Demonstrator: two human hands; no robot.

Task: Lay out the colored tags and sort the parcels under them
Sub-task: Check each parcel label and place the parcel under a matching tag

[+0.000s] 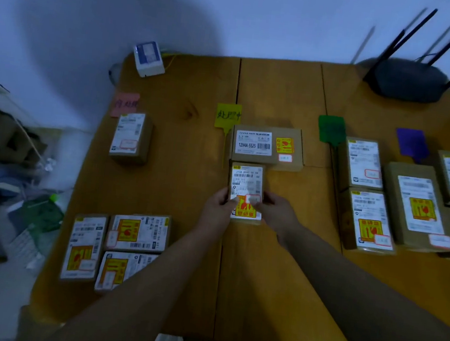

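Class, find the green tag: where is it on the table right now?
In the head view, the green tag lies right of centre, between the yellow tag and the purple tag.

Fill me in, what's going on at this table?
A person is sorting parcels under four laid-out tags: pink tag, yellow tag, green tag and purple tag. The left hand and right hand grip a small parcel by its sides, just below the wider parcel under yellow. A single parcel lies under pink, and sorted parcels under green and purple. Three unsorted parcels wait at the table near-left corner.
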